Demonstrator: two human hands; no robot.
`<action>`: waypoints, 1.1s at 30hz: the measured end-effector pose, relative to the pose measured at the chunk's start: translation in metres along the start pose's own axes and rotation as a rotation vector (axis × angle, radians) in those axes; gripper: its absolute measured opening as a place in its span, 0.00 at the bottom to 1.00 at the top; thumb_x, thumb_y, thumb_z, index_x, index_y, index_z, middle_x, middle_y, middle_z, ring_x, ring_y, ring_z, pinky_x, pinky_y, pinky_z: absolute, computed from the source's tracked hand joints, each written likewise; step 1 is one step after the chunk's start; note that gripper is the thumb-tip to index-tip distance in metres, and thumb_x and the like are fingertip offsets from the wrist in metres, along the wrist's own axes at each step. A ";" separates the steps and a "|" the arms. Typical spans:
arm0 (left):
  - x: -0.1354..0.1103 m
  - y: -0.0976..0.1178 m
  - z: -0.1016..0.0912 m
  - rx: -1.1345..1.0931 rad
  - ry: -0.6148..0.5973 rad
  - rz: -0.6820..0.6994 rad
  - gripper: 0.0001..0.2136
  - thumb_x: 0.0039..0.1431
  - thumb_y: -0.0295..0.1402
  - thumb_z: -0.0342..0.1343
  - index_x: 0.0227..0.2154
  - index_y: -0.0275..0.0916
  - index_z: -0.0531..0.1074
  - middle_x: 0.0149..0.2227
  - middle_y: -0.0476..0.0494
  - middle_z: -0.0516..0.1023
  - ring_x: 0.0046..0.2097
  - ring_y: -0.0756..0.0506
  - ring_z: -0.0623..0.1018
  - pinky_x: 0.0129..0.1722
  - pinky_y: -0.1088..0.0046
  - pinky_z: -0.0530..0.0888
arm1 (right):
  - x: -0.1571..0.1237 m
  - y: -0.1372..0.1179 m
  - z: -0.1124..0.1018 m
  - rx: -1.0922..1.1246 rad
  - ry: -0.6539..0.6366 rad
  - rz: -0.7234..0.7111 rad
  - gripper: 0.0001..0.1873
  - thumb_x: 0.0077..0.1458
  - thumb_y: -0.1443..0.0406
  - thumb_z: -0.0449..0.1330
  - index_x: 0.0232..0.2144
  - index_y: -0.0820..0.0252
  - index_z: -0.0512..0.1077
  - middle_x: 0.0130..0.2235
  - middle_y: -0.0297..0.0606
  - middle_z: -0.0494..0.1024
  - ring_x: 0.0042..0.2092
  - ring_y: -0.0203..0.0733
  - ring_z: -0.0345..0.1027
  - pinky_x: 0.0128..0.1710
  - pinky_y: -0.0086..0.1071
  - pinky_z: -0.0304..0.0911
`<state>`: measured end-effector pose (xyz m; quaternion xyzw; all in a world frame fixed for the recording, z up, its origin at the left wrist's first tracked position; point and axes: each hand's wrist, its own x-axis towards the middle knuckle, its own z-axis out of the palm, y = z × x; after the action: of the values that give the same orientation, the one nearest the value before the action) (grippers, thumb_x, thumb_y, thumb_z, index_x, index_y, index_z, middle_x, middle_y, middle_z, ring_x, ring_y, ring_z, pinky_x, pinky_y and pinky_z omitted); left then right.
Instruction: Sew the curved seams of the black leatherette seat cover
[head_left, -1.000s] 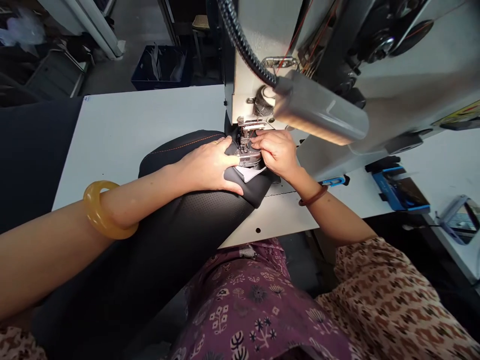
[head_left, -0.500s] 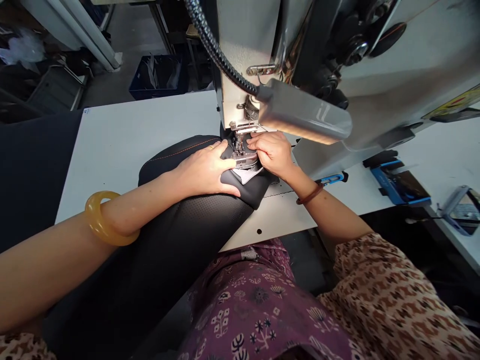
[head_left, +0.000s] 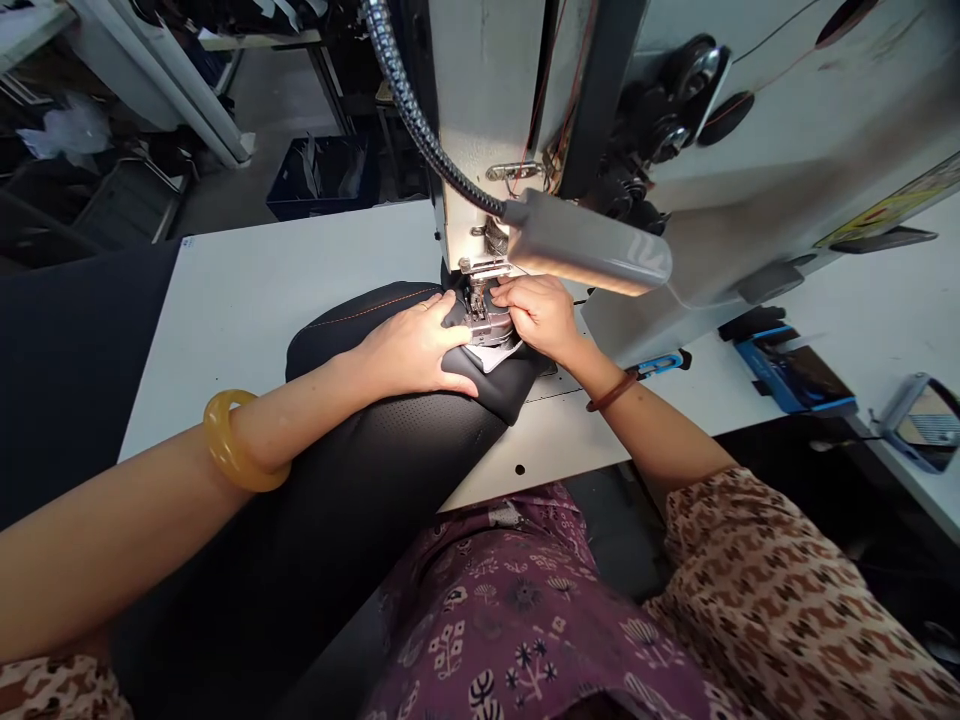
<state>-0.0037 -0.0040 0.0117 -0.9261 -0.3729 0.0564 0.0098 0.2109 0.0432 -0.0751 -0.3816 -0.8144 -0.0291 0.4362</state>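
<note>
panel of black perforated leather (head_left: 405, 440) lies on the counter (head_left: 255, 300) and runs under the presser foot (head_left: 480, 315), we've got the left hand (head_left: 412, 345) spread flat on it, the right hand (head_left: 536, 315) pressing beside the foot, orange stitching (head_left: 375, 310) done along one stretch, how much remains hidden from us

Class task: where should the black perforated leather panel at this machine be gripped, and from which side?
Grip the panel flat-palmed beside the presser foot, from the near side: one end sits under the foot, the rest trails toward the lap.
</note>
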 end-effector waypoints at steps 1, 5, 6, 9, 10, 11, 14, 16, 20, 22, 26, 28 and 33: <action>0.000 0.000 0.000 -0.002 -0.001 -0.004 0.33 0.49 0.58 0.58 0.52 0.40 0.71 0.62 0.30 0.61 0.60 0.30 0.65 0.59 0.54 0.66 | 0.000 -0.001 0.000 0.002 -0.004 0.005 0.16 0.55 0.70 0.48 0.28 0.57 0.76 0.34 0.35 0.81 0.41 0.41 0.76 0.43 0.35 0.68; -0.001 0.001 0.000 -0.001 -0.002 -0.010 0.33 0.49 0.58 0.58 0.51 0.39 0.72 0.62 0.29 0.61 0.60 0.30 0.66 0.57 0.55 0.67 | 0.000 -0.002 -0.002 -0.011 -0.021 0.030 0.17 0.55 0.70 0.48 0.28 0.56 0.76 0.34 0.36 0.81 0.41 0.42 0.76 0.44 0.36 0.68; -0.001 0.001 0.000 0.003 0.000 -0.007 0.32 0.49 0.58 0.58 0.51 0.38 0.72 0.62 0.28 0.60 0.60 0.30 0.66 0.57 0.55 0.67 | -0.001 -0.002 -0.002 -0.008 -0.018 0.036 0.17 0.54 0.71 0.48 0.27 0.56 0.76 0.34 0.36 0.81 0.42 0.42 0.76 0.45 0.36 0.68; -0.002 0.002 0.000 0.004 0.006 0.006 0.32 0.49 0.57 0.58 0.51 0.38 0.72 0.62 0.28 0.60 0.60 0.30 0.66 0.57 0.55 0.67 | -0.002 -0.002 -0.001 0.027 -0.010 0.051 0.16 0.52 0.72 0.48 0.26 0.57 0.76 0.35 0.36 0.81 0.42 0.41 0.76 0.46 0.36 0.69; -0.002 0.003 0.000 0.004 0.012 0.007 0.33 0.49 0.57 0.59 0.52 0.38 0.71 0.61 0.28 0.61 0.60 0.30 0.66 0.57 0.55 0.67 | -0.003 -0.003 -0.001 0.038 -0.006 0.058 0.16 0.51 0.72 0.49 0.27 0.57 0.76 0.35 0.36 0.81 0.42 0.41 0.76 0.46 0.36 0.69; -0.002 0.003 0.001 0.007 0.016 0.006 0.33 0.49 0.57 0.59 0.53 0.38 0.71 0.61 0.28 0.61 0.60 0.30 0.67 0.57 0.55 0.67 | -0.003 -0.003 0.000 0.044 -0.002 0.066 0.16 0.51 0.72 0.49 0.27 0.57 0.77 0.35 0.35 0.81 0.42 0.41 0.76 0.46 0.36 0.69; -0.002 0.002 0.002 0.012 0.019 0.006 0.33 0.49 0.57 0.58 0.51 0.37 0.72 0.61 0.27 0.61 0.60 0.29 0.67 0.57 0.55 0.68 | -0.005 -0.005 0.000 0.043 0.037 0.066 0.16 0.51 0.72 0.49 0.27 0.56 0.77 0.36 0.35 0.82 0.43 0.41 0.76 0.45 0.35 0.69; -0.002 0.001 0.002 0.003 0.019 0.008 0.33 0.49 0.57 0.59 0.50 0.36 0.73 0.61 0.27 0.61 0.60 0.29 0.66 0.58 0.54 0.67 | -0.005 -0.006 0.000 0.055 0.074 0.031 0.16 0.51 0.72 0.49 0.26 0.57 0.77 0.35 0.35 0.82 0.42 0.40 0.76 0.44 0.35 0.69; -0.002 0.000 0.001 -0.017 0.013 -0.003 0.31 0.48 0.56 0.59 0.48 0.37 0.74 0.62 0.29 0.61 0.62 0.29 0.64 0.59 0.54 0.66 | -0.006 -0.005 -0.001 0.028 0.046 0.006 0.16 0.51 0.72 0.50 0.28 0.56 0.77 0.36 0.33 0.82 0.43 0.40 0.76 0.45 0.36 0.68; -0.001 0.000 0.000 -0.015 0.004 -0.005 0.31 0.49 0.56 0.59 0.48 0.37 0.73 0.62 0.28 0.61 0.62 0.28 0.64 0.58 0.54 0.67 | -0.006 -0.003 -0.001 0.003 0.002 0.032 0.17 0.52 0.72 0.49 0.29 0.55 0.77 0.37 0.32 0.82 0.44 0.40 0.75 0.47 0.36 0.67; -0.001 0.001 -0.001 0.005 0.000 -0.012 0.31 0.49 0.57 0.58 0.50 0.39 0.72 0.62 0.30 0.61 0.62 0.29 0.64 0.58 0.54 0.68 | -0.004 0.001 -0.002 0.012 -0.063 0.032 0.16 0.55 0.70 0.49 0.33 0.54 0.77 0.39 0.33 0.81 0.47 0.40 0.74 0.49 0.36 0.67; 0.000 0.001 -0.001 0.014 -0.001 -0.010 0.31 0.49 0.57 0.58 0.49 0.38 0.73 0.62 0.30 0.61 0.62 0.30 0.64 0.58 0.55 0.67 | -0.003 0.001 -0.002 0.006 -0.080 0.034 0.16 0.55 0.69 0.49 0.34 0.53 0.77 0.39 0.33 0.81 0.48 0.41 0.74 0.50 0.37 0.67; 0.000 0.000 0.003 -0.007 0.037 -0.011 0.32 0.48 0.57 0.58 0.48 0.38 0.73 0.61 0.32 0.62 0.60 0.31 0.66 0.59 0.57 0.67 | -0.005 -0.001 -0.001 0.020 -0.039 0.048 0.18 0.51 0.72 0.48 0.31 0.56 0.78 0.38 0.35 0.81 0.46 0.42 0.74 0.49 0.37 0.67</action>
<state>-0.0044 -0.0040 0.0084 -0.9250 -0.3778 0.0382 0.0139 0.2128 0.0387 -0.0775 -0.3973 -0.8135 -0.0032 0.4247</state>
